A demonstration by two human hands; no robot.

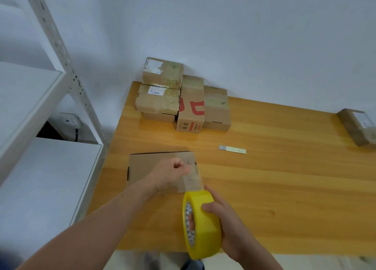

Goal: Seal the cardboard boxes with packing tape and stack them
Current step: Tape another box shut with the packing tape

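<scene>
A flat cardboard box [146, 165] lies near the table's left front edge. My right hand [227, 225] grips a yellow roll of packing tape [203, 225], fingers through its core and thumb on the outer face. A clear strip of tape [192, 181] runs from the roll up to my left hand [173, 174], which pinches its free end above the box's right end. At the back left stands a stack of sealed boxes [160, 99], with a red-printed box [191, 109] and another plain box [216, 109] beside it.
A small utility blade [232, 149] lies on the wooden table [284, 178] right of the flat box. One more taped box [358, 127] sits at the far right edge. White metal shelving [50, 127] stands close on the left; a wall is behind.
</scene>
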